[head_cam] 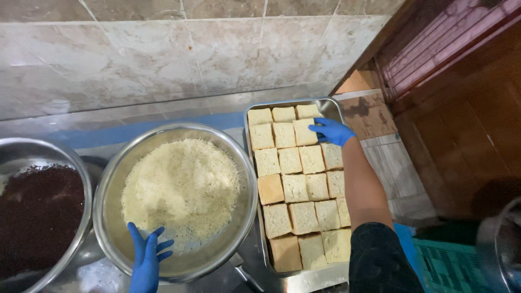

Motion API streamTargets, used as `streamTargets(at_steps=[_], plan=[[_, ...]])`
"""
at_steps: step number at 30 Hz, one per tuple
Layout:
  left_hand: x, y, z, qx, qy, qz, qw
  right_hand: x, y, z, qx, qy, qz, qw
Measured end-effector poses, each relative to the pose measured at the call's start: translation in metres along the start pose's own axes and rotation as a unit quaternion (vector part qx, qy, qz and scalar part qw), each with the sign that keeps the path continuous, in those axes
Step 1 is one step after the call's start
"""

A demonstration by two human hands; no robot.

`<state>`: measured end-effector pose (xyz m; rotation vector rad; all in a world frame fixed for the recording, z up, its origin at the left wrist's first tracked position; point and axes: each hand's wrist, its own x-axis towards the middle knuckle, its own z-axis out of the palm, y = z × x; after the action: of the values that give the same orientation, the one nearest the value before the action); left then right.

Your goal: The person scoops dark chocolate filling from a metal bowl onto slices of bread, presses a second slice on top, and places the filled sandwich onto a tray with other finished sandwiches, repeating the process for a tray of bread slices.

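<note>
Your right hand [332, 131], gloved blue, fingers flat and open, rests on bread slices [300, 184] in the steel tray [336, 108]; your arm hides the right column. Your left hand [147, 255], spread open, touches the bowl [111, 179] of grated cheese [182, 187]; its wrist is cut off.

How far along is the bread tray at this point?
Done: the metal tray is filled with rows of bare bread slices. In hand: the right hand touches a far slice; the left hand rests in the bowl of grated cheese. Left: no slice carries topping yet.

A food-prep kitchen: tiled wall [163, 54], steel counter [163, 111], big metal bowls [108, 179], bread tray [332, 107].
</note>
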<state>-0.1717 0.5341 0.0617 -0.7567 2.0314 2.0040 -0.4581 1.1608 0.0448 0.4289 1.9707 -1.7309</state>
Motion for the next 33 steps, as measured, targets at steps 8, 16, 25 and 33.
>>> streamTargets(at_steps=[8, 16, 25, 33], plan=[[0.005, 0.01, -0.038, -0.057, 0.0, 0.047, 0.997, -0.019, -0.033, 0.04, -0.572, 0.065, -0.109, 0.81], [0.015, -0.02, -0.198, -0.251, 0.152, 0.04, 0.955, -0.033, -0.063, 0.195, -0.144, 0.069, -0.34, 0.927], [0.014, -0.063, -0.402, -0.419, 0.198, 0.052, 0.885, -0.066, 0.018, 0.569, -0.327, -0.056, -0.291, 0.898], [0.008, -0.075, -0.489, -0.488, 0.179, 0.126, 0.845, -0.153, -0.035, 0.903, -0.071, -0.328, -0.221, 0.916]])
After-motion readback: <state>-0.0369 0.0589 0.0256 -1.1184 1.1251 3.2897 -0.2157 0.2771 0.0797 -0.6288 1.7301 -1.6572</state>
